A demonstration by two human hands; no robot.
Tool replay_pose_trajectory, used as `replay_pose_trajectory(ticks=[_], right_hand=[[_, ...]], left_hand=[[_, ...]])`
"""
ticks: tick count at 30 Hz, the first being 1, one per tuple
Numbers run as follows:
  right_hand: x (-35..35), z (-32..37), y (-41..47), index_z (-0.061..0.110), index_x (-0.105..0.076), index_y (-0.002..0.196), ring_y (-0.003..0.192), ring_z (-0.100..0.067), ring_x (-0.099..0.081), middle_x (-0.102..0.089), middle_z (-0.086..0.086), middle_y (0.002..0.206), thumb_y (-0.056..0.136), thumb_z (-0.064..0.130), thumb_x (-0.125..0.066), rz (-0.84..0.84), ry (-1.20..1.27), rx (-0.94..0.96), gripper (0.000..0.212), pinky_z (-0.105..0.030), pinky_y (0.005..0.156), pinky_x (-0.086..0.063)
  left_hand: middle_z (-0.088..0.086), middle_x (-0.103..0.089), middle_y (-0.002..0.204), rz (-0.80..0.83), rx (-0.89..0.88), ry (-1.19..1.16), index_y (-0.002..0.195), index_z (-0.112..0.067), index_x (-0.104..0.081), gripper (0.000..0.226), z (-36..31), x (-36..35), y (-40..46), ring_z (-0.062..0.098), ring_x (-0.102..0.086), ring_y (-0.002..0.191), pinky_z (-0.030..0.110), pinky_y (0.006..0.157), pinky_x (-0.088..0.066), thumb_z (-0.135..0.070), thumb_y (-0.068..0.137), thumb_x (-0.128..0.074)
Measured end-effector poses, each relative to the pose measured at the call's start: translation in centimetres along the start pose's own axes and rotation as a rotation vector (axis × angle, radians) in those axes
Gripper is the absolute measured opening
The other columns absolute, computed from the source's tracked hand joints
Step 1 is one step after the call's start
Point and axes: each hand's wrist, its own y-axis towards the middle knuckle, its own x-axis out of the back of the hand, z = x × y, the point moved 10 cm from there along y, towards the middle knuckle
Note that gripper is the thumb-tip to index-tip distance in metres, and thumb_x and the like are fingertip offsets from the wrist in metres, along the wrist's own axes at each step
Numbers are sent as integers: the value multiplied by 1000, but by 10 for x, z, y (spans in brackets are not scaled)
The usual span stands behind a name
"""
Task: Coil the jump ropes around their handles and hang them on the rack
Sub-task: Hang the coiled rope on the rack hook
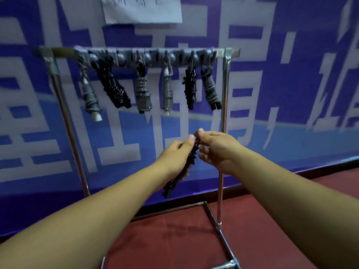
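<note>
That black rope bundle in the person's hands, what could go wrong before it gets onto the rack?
1. The black coiled jump rope is gripped by the left hand, while the right hand pinches only its top end; a slip there might let the coils unwind.
2. The rack already carries six bundles, so the remaining hook space looks tight; hanging this one could knock the rightmost hung bundle.
</note>
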Motion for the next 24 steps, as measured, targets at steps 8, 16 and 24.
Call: replay_pose_trajectory(ticks=[8,16,24], right_hand=[[17,109,20,13,-70,93,54,-7,-48,-56,0,69,102,12,-52,3,-96,59,20,-21,60,-50],[41,213,69,4,-72,98,58,-8,-58,-64,-4,70,95,9,-62,-81,-62,239,11,-21,57,-54],[53,262,110,3,-73,98,69,-13,-63,-69,-8,80,92,9,-67,-167,-106,394,11,-24,61,-56]], left_hand=[[11,-62,84,131,-38,17,118,-12,-53,52,-100,-3,43,26,-61,68,38,66,-52,-57,102,-34],[12,-70,88,65,-93,-70,109,-6,-63,57,-170,11,119,24,-65,72,36,66,-54,-57,101,-39],[12,-69,80,0,-44,-276,104,-5,-66,60,-192,6,178,26,-67,68,39,69,-59,-59,99,-42]])
